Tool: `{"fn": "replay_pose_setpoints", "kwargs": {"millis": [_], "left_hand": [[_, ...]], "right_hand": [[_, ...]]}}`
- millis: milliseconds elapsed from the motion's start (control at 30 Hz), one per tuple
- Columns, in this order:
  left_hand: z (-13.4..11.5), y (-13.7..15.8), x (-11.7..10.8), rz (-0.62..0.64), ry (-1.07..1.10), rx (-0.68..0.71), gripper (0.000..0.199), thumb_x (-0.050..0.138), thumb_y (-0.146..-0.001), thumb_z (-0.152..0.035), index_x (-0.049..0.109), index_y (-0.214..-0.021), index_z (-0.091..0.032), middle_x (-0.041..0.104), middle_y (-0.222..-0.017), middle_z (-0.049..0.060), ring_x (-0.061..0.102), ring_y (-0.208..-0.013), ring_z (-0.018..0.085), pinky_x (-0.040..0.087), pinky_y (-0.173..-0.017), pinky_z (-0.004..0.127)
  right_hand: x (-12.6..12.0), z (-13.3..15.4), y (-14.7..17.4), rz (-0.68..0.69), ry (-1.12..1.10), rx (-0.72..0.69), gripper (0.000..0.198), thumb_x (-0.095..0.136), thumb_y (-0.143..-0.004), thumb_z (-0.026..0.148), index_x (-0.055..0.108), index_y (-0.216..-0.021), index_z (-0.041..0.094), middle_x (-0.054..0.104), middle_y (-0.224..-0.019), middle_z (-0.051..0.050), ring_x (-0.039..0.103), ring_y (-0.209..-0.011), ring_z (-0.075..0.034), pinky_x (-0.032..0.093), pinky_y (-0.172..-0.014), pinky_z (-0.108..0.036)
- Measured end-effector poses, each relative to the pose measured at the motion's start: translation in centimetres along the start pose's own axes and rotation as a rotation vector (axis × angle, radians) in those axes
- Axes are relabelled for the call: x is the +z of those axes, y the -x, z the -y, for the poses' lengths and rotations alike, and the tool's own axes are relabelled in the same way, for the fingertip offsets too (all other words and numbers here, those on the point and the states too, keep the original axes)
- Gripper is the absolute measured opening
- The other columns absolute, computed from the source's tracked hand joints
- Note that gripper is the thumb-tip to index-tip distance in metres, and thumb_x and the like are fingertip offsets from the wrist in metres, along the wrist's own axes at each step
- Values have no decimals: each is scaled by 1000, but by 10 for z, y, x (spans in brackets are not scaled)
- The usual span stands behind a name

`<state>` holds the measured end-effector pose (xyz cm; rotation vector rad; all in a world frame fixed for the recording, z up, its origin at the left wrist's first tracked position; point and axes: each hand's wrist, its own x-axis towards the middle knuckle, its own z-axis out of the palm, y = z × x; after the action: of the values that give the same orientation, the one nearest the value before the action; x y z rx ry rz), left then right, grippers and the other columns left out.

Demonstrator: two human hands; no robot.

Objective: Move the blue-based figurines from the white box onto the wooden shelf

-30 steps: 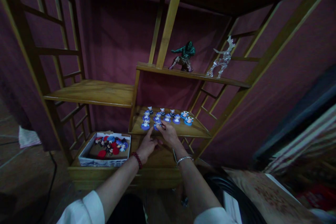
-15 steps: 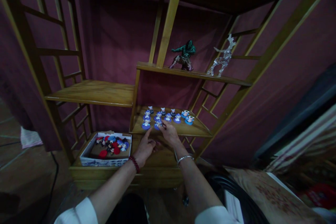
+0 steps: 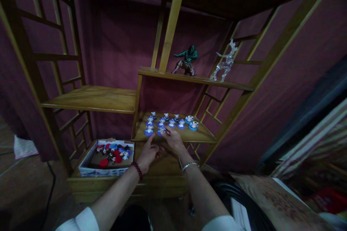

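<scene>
Rows of small figurines stand on the low wooden shelf (image 3: 200, 136). At its front edge my right hand (image 3: 173, 140) has its thumb and fingers closed at a purple-based figurine (image 3: 161, 130), which stands upright. My left hand (image 3: 148, 154) is just below, with the index finger stretched toward the front left figurine (image 3: 149, 130) and the other fingers loosely bent. It holds nothing; whether the fingertip touches that figurine's base I cannot tell. Behind are more purple-based figurines (image 3: 171, 123), dark-based ones (image 3: 166, 116) along the back and blue-based ones (image 3: 193, 126) at the right.
A cardboard box (image 3: 89, 171) with several red, blue and dark figurines stands at the lower left. On the upper ledge are a green-and-bronze crouching statue (image 3: 189, 57) and a clear deer ornament (image 3: 226, 63). Wooden posts (image 3: 173, 21) and a left shelf (image 3: 92, 97) frame the space.
The view has shifted slightly, so the shelf sits a little lower and further left. Both hands stay by the front figurines, the right still at the same one.
</scene>
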<state>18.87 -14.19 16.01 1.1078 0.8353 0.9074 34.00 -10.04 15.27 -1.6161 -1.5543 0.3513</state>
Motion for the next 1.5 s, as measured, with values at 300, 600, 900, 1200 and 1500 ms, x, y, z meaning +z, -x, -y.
{"fn": "replay_pose_setpoints", "kwargs": {"millis": [300,600,900,1200,1500], "left_hand": [[-2,-3,3,-6,7,-5,63,41,-71,-3,24,-131,-12,63,-66,0,50,-45,5,34,-48,18],[4,-3,4,12,-33,12,64,42,-72,-3,22,-132,-15,61,-66,0,49,-46,5,34,-48,18],[9,-5,6,20,-101,8,62,41,-72,-3,29,-131,-18,59,-66,-1,48,-49,6,37,-51,18],[16,-8,1,31,-127,22,66,39,-70,0,29,-131,-21,58,-66,-1,47,-49,5,38,-51,17],[24,-13,-2,30,-172,57,68,40,-68,0,28,-131,-22,60,-68,0,49,-51,5,36,-49,16]], "right_hand": [[-2,2,1,-23,-32,18,34,58,-67,33,59,-99,20,62,-93,-3,58,-80,-16,46,-74,-29],[3,-8,-4,-37,-154,3,33,61,-65,30,61,-98,22,64,-93,-2,59,-83,-17,47,-75,-30],[2,-3,-3,-39,-119,-18,25,60,-67,31,63,-89,22,66,-86,-1,60,-78,-17,48,-72,-29],[2,1,-3,-47,-96,25,13,58,-66,27,62,-77,21,65,-83,-1,60,-77,-17,47,-73,-29],[-4,11,-1,-41,-12,-26,14,54,-67,28,55,-57,18,59,-67,0,55,-65,-14,44,-64,-24]]}}
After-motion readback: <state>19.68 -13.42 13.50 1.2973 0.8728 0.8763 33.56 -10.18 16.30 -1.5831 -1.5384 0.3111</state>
